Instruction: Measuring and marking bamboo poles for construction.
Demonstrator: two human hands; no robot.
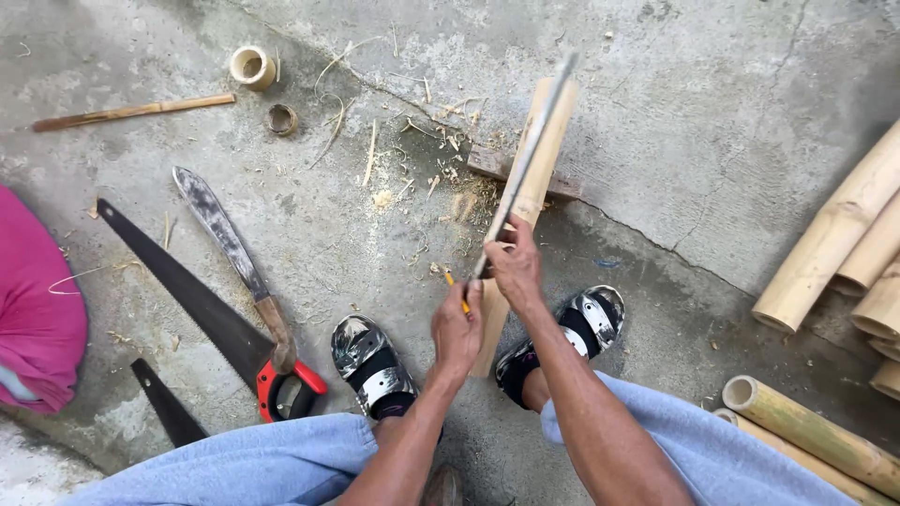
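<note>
Near the feet, the left hand clenches the lower end of a bamboo slat leaning toward twelve o'clock. The right hand grips a long blade laid along it. A slip could send the edge into the fingers, or the slat could skid off the wooden block.

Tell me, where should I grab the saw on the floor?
Take the saw by its red and black handle, the end nearest the left sandal. Reach down from above, from the person's side. The long dark blade points away, and its toothed edge is no place for fingers.
</note>
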